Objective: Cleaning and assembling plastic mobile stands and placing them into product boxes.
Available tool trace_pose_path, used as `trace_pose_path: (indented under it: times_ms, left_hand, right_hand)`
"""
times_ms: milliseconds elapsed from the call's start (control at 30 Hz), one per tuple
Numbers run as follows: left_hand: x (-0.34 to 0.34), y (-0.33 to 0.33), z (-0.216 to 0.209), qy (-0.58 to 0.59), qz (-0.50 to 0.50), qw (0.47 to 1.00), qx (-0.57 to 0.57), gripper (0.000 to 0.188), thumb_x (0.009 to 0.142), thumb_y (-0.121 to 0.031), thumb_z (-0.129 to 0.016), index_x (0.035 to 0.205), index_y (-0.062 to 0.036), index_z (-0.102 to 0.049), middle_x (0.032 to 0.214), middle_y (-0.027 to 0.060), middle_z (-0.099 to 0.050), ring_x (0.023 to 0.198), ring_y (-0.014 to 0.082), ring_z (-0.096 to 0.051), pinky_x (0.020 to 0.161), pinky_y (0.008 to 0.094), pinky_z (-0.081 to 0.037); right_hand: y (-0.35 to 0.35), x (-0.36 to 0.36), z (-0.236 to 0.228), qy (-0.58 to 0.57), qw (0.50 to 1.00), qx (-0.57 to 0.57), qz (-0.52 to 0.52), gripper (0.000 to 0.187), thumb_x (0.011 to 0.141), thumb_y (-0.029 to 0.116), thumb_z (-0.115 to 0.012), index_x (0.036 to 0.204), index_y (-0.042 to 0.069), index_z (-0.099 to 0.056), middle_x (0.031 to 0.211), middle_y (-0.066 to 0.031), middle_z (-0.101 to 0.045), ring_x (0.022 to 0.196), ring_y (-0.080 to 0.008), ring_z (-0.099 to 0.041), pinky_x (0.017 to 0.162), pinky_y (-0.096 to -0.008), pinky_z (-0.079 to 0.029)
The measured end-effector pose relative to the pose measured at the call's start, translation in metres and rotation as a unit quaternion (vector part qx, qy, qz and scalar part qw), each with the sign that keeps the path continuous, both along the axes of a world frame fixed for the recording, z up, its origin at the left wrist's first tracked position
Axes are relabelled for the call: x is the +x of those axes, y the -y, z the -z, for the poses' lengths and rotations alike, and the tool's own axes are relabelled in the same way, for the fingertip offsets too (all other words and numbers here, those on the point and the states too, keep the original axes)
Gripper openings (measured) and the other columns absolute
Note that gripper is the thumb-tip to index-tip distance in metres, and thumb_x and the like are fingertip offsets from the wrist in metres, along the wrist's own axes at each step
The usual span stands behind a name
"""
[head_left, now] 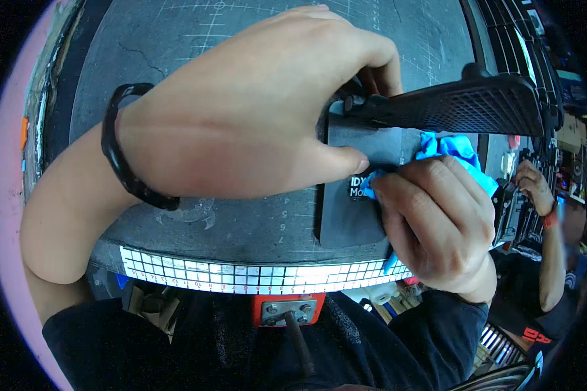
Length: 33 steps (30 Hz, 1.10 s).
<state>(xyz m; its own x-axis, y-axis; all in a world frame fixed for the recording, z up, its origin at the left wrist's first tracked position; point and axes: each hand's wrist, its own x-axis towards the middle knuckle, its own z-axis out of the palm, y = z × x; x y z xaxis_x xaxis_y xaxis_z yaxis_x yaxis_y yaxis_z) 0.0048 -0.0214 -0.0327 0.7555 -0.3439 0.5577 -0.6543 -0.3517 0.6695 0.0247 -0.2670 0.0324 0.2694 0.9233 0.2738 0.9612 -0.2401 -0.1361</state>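
A dark flat rectangular plate (351, 225) with small white print lies on the grey work mat. From its far part a black panel (463, 109) with a grid-textured face stands up at an angle. My left hand (261, 111), a black band at its wrist, reaches over the plate from the left. Its thumb presses on the plate's surface, while its bent fingers go down behind the panel's near end; their tips are hidden. My right hand (437, 221) pinches a blue cloth (460, 153) against the plate beside the print. The rest of the cloth spills out behind the knuckles.
The worn grey mat (241, 228) carries printed lines. A white gridded ruler strip (235, 277) runs along the near edge, above a red bracket (287, 309) with a metal rod. Black wire racking (522, 39) stands at the far right. Another person's hand (535, 186) shows at right.
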Motion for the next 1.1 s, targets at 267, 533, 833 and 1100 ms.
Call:
trace_pose_path:
  times_ms: [267,533,833,1100]
  left_hand:
    - [-0.009,0.001,0.009,-0.015,-0.022,0.999,-0.046,0.070,0.073,-0.013,-0.096,0.135,-0.0008,-0.066,0.134,0.0173,-0.068,0.127,0.0315,-0.063,0.109,0.0395,-0.049]
    - [-0.013,0.007,-0.006,-0.024,-0.043,0.999,0.010,0.071,0.073,-0.006,-0.096,0.137,0.0004,-0.065,0.138,0.0141,-0.067,0.129,0.0270,-0.062,0.112,0.0407,-0.047]
    - [-0.005,0.001,-0.007,-0.095,0.036,0.994,-0.046,0.068,0.073,-0.004,-0.094,0.136,0.0002,-0.066,0.136,0.0128,-0.068,0.125,0.0242,-0.064,0.109,0.0375,-0.050]
    - [-0.008,-0.005,-0.014,-0.062,-0.017,0.997,0.032,0.066,0.074,-0.007,-0.093,0.134,-0.0006,-0.067,0.132,0.0130,-0.069,0.123,0.0247,-0.065,0.108,0.0375,-0.050]
  right_hand:
    - [0.006,0.000,-0.001,-0.029,1.000,-0.007,-0.009,0.023,0.067,-0.008,-0.081,0.089,-0.004,-0.073,0.081,-0.0127,-0.065,0.066,-0.0268,-0.065,0.059,-0.0364,-0.051]
    - [0.011,0.000,0.000,-0.043,0.999,-0.002,-0.020,0.026,0.064,-0.005,-0.081,0.089,-0.005,-0.074,0.082,-0.0131,-0.066,0.067,-0.0257,-0.065,0.057,-0.0357,-0.051]
    - [0.003,0.006,0.006,-0.044,0.996,0.038,-0.072,0.033,0.058,0.002,-0.078,0.089,-0.007,-0.074,0.082,-0.0139,-0.066,0.066,-0.0238,-0.063,0.054,-0.0334,-0.050]
    - [-0.001,0.009,0.010,-0.034,0.995,0.048,-0.085,0.035,0.055,0.003,-0.076,0.089,-0.008,-0.075,0.082,-0.0136,-0.067,0.068,-0.0233,-0.063,0.055,-0.0324,-0.050]
